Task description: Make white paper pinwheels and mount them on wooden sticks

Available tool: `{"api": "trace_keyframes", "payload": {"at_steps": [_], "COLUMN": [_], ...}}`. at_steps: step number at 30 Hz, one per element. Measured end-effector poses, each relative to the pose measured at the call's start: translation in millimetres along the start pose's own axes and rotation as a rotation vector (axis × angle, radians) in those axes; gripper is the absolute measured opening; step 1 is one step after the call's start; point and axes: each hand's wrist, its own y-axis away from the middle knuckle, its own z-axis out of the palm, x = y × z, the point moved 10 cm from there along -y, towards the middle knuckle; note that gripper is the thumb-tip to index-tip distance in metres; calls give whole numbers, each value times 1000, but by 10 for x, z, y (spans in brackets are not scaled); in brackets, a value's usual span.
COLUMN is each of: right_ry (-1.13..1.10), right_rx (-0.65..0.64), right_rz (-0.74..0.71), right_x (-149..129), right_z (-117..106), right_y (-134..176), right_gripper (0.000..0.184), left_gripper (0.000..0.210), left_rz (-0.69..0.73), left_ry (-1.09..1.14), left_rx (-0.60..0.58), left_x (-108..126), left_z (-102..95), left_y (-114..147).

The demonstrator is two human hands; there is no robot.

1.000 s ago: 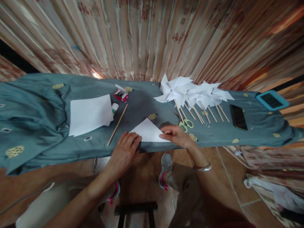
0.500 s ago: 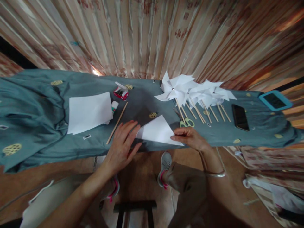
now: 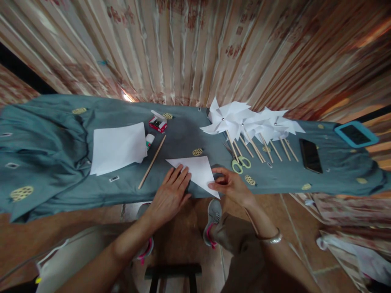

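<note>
A white sheet of paper folded into a triangle [image 3: 200,169] lies at the table's front edge, one point turned toward me. My left hand [image 3: 171,195] rests on its left part, fingers stretched out and flat. At the triangle's right edge is my right hand [image 3: 230,186], its fingers curled and the thumb on the paper near the lower corner. Left of my left hand lies a thin wooden stick [image 3: 152,162]. Green-handled scissors [image 3: 240,163] lie just beyond my right hand.
A stack of white paper [image 3: 119,148], a glue stick [image 3: 149,141] and an open red box [image 3: 158,122] are at left. Several paper pinwheels [image 3: 232,116] on sticks lie at back right. Farther right are a black phone [image 3: 310,155] and a blue-framed device [image 3: 356,134]. A dark stool [image 3: 173,270] stands below.
The folded paper has turned clockwise, its right corner now pointing down toward me. My left hand has moved right onto the paper; my right hand has shifted left along with its edge.
</note>
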Motion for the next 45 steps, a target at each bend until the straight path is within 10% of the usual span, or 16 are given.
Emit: {"api": "trace_keyframes", "payload": {"at_steps": [6, 13, 23, 37, 45], "right_ry": [366, 833, 760, 638, 612], "right_rx": [-50, 48, 19, 70, 19], "right_rz": [-307, -542, -761, -738, -723], "right_x": [-217, -317, -585, -814, -1005], "right_z": [-88, 51, 206, 174, 530], "right_y": [154, 275, 422, 368, 56], "right_gripper": [48, 77, 34, 25, 17], "left_gripper": [52, 55, 52, 59, 47], "left_rz": [0, -4, -36, -44, -22], "left_ry": [-14, -17, -6, 1, 86], "left_rx": [-27, -70, -73, -122, -165], "left_x": [12, 11, -29, 31, 109], "left_z": [27, 32, 9, 29, 76], "left_y": [18, 23, 20, 34, 82]}}
